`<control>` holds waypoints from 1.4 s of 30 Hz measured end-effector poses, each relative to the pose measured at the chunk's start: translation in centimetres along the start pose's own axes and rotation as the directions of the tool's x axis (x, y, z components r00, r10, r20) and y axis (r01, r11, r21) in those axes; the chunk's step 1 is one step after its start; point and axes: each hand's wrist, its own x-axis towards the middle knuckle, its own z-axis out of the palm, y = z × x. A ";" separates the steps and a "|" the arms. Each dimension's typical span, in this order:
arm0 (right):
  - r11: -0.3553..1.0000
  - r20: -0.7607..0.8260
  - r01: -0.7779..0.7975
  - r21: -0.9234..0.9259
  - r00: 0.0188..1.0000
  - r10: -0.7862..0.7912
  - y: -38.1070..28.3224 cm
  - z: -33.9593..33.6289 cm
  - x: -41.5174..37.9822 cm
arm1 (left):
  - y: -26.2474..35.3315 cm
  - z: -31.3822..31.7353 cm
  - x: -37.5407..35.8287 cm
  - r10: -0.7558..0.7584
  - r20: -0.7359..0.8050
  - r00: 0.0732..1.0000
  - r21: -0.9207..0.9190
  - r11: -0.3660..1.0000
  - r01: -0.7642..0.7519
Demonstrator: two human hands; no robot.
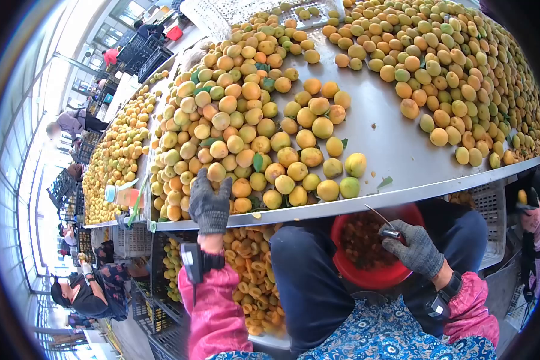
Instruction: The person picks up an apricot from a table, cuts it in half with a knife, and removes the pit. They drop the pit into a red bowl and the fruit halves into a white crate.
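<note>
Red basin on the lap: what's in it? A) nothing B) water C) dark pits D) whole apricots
C: the red basin holds a heap of small dark brown pits, not whole fruit; the right hand, gloved, holds a small knife just over its rim, while the left hand reaches onto the apricots on the table.

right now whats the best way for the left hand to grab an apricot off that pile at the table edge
Take one apricot at the near edge of the pile, from above, fingers around its round sides. The left hand already rests there, and fruit farther back is packed tight.
</note>
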 end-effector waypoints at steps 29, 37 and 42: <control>0.981 -0.112 0.095 0.169 0.991 -0.077 -5.0 2.3 -3.3 | 24.6 -6.6 -16.4 0.054 0.585 0.809 -0.673 -0.526 0.521; 0.989 -0.046 0.049 0.141 0.998 -0.043 -4.1 1.1 -4.6 | 25.5 -7.9 -17.3 0.053 0.536 0.843 -0.763 -0.397 0.510; 0.983 0.046 0.090 0.160 0.994 -0.098 -3.3 0.4 -4.8 | 24.3 -7.2 -17.5 0.098 0.587 0.804 -0.745 -0.324 0.583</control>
